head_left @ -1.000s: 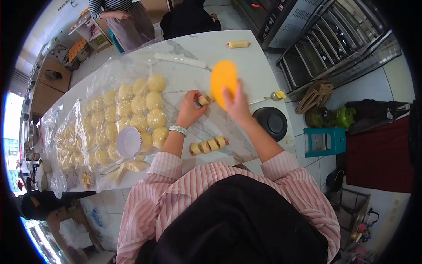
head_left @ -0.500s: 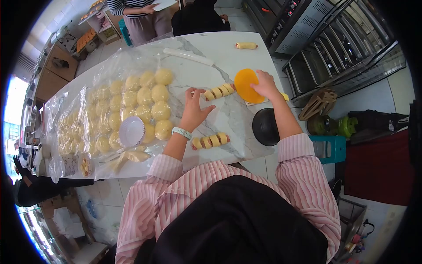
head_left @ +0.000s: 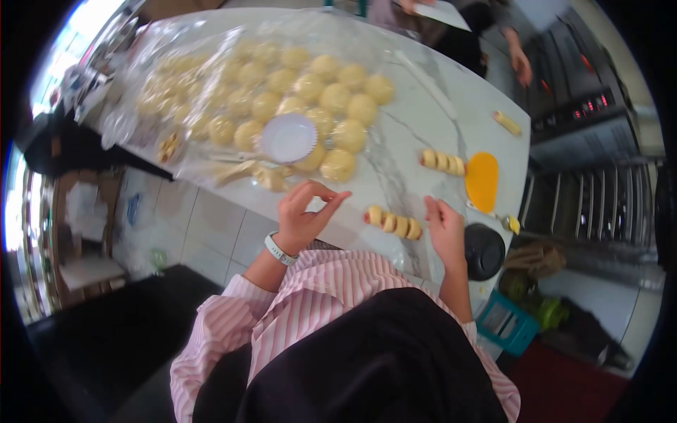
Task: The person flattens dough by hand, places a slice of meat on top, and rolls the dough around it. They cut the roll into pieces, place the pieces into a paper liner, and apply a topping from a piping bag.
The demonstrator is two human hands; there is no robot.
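My left hand [head_left: 307, 213], with a pale band on its wrist, hovers at the table's near edge. Its fingers are curved, thumb stretched out, nothing visible in them. My right hand [head_left: 446, 225] is curled loosely closed, with no object visible in it. Between the hands lies a sliced dough roll [head_left: 393, 223] with reddish filling, touched by neither. Farther back rests a second sliced roll [head_left: 443, 162], its right end by an orange dough scraper [head_left: 482, 182]. A black bowl [head_left: 484, 252] stands right of my right hand.
Dough balls [head_left: 308, 88] lie under clear plastic, with a white paper cup [head_left: 289, 138] on top. A white rolling pin [head_left: 427, 83] and an uncut roll [head_left: 507, 123] lie farther back. Another person's hand [head_left: 520, 67] shows beyond the table, beside an oven [head_left: 582, 113].
The orange scraper is out of my right hand and lies on the table. Both hands have drawn back toward me from the far sliced roll. The view has turned.
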